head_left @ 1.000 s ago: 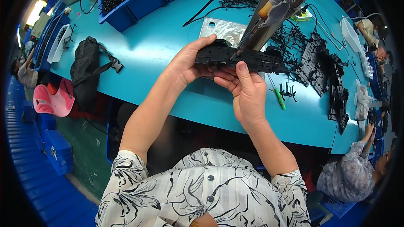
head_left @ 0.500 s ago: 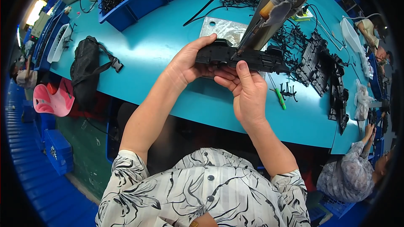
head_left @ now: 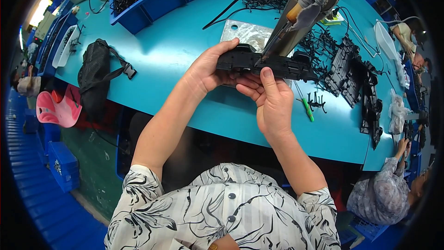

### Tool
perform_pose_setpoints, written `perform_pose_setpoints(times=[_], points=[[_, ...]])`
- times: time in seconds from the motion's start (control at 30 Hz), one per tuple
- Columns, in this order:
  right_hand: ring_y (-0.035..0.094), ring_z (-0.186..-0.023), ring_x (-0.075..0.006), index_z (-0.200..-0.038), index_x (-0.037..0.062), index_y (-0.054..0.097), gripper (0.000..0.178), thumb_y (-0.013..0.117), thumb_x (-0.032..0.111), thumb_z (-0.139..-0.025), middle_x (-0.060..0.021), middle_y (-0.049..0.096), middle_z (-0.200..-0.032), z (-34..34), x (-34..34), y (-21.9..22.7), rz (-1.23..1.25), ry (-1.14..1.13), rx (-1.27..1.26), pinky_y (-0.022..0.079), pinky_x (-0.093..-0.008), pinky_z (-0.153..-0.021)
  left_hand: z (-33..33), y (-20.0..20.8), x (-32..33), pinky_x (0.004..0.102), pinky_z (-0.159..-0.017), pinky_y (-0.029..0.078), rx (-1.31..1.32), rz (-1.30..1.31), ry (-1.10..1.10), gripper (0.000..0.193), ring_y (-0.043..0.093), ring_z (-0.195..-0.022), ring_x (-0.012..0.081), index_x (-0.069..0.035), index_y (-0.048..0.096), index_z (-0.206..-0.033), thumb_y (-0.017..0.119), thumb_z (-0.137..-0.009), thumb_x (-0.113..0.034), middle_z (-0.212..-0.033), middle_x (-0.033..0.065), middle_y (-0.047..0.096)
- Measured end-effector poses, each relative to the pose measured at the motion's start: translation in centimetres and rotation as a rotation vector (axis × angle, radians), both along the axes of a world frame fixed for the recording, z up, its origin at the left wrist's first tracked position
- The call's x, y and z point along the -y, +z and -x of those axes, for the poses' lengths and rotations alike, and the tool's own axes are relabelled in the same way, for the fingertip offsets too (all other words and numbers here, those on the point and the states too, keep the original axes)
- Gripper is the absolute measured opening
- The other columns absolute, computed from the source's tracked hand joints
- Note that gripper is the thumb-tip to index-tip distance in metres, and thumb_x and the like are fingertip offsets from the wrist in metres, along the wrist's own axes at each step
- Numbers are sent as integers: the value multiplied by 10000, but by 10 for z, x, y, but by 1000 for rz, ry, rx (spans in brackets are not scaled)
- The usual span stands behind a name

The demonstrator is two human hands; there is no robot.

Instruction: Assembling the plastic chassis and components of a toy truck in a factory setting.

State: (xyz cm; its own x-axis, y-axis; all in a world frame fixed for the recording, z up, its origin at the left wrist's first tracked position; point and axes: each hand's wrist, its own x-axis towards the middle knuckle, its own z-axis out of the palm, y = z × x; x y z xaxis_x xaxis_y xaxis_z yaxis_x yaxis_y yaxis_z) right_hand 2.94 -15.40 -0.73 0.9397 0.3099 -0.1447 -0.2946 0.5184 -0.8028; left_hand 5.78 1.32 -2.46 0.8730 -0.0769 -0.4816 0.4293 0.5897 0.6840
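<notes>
A long black plastic part (head_left: 289, 66) is held level between my two hands, over the metal plate on the bench. My left hand (head_left: 208, 68) grips its left end, thumb on top and fingers curled behind. Under its middle, my right hand (head_left: 274, 102) supports it, with the thumb pressed against the near edge and the fingers beneath. The thin tip of what looks like a soldering iron (head_left: 292, 16), its upper end wrapped in cloth, slants down to the part's middle. Whether the tip touches the plastic I cannot tell.
A metal post (head_left: 298, 34) rises right behind the part, beside the metal plate (head_left: 241, 28). Farther right lie black plastic parts (head_left: 344, 67) and a green pen-like tool (head_left: 308, 109). A blue bin (head_left: 159, 3) of small black pieces stands back left, a black bag (head_left: 95, 71) nearer. A co-worker (head_left: 379, 199) sits right.
</notes>
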Motion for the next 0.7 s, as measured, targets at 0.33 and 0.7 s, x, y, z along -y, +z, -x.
perform_pose_setpoints(times=[0.33, 0.7], points=[[659, -908, -261, -1075, -44, 561, 298, 534, 227, -953, -166, 650, -983, 6, 11, -2, -12, 91, -95, 567, -369, -778, 14, 1, 1, 379, -697, 575, 98, -19, -60, 432, 674, -838, 226, -17, 586, -1051, 557, -898, -421, -960, 151, 666], [668, -867, -250, -1044, -70, 592, 243, 558, 135, -919, -161, 658, -983, 41, 34, -12, 87, 57, -77, 572, -379, -755, 50, 11, 19, 303, -753, 550, 193, -6, -131, 409, 652, -885, 182, 31, 594, -1101, 558, -935, -341, -1010, 131, 651]])
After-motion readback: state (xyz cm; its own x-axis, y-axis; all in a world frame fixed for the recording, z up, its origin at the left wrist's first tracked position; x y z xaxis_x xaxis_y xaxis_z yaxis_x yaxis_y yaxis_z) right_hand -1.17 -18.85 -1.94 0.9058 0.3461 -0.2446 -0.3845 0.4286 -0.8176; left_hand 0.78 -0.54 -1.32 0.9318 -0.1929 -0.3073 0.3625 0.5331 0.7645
